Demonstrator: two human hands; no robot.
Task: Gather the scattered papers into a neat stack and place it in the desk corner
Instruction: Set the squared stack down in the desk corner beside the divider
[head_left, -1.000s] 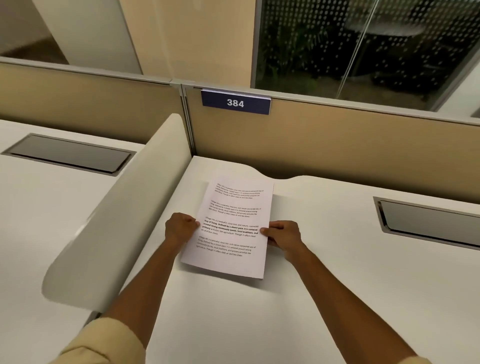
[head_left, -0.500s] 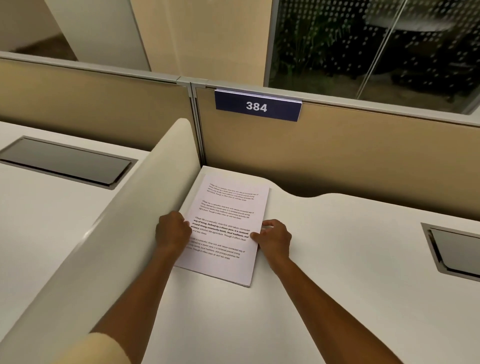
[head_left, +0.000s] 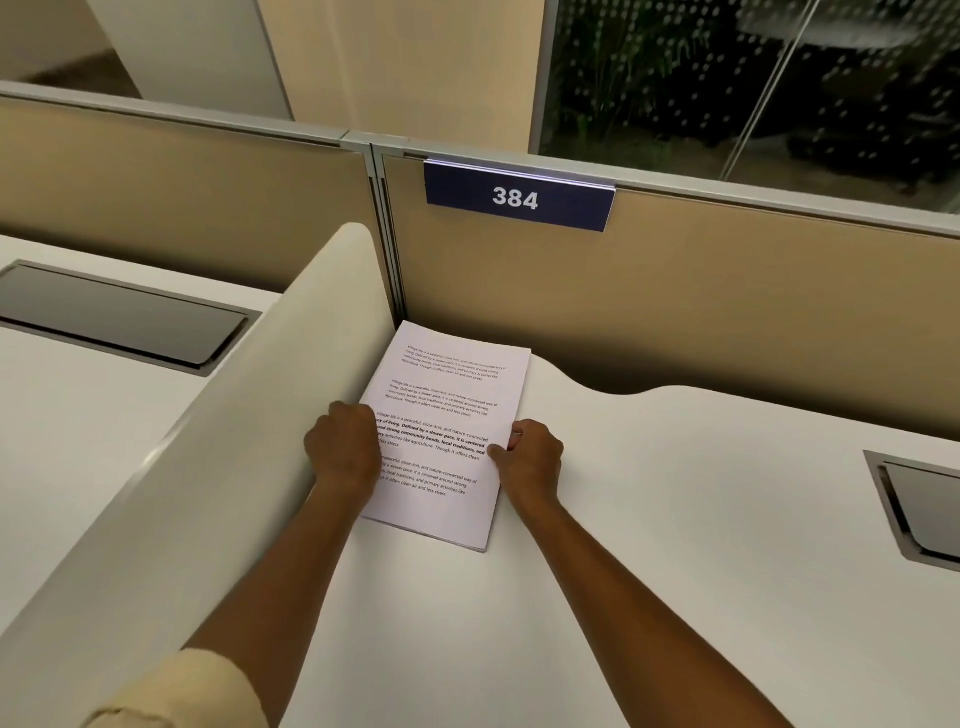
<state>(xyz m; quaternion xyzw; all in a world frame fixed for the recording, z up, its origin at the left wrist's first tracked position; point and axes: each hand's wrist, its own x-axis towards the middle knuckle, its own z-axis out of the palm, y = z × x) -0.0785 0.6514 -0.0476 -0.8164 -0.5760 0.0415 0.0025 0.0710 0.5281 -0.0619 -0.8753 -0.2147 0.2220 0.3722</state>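
A neat stack of printed white papers (head_left: 449, 410) lies flat on the white desk (head_left: 649, 545), its far end tucked into the back left corner where the curved side divider meets the tan partition. My left hand (head_left: 343, 447) grips the stack's left edge, fingers curled and covering part of the text. My right hand (head_left: 532, 454) pinches the right edge with thumb on top. Both hands sit at about the middle of the stack's length.
A curved cream divider (head_left: 218, 467) runs along the stack's left side. The tan partition (head_left: 727, 322) with a blue "384" plate (head_left: 517, 197) stands behind. A grey cable hatch (head_left: 919, 509) is set in the desk at right, another hatch (head_left: 114, 317) on the neighbouring desk.
Both hands have slid the stack forward and left across the desk, until its far end sits in the corner against the divider and partition.
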